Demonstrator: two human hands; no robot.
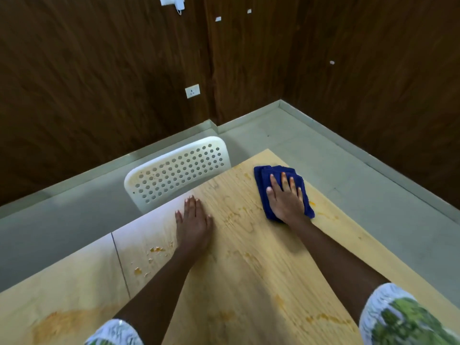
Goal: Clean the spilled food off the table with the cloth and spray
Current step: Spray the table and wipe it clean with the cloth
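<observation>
Right hand (286, 200) flat on blue cloth (265, 180) — left hand (195, 217) spread on table (249, 282); white chair (174, 173) behind.

The right hand (286, 202) lies flat on the folded cloth (265, 176), which sits on the surface (249, 270) near its far right corner. The left hand (194, 220) rests flat on the surface to the left of the cloth, well apart from it. Food scraps (155, 250) lie left of the left forearm. Beyond the far edge stands a perforated chair (179, 170), with a wall socket (192, 91) on the wall behind it.
</observation>
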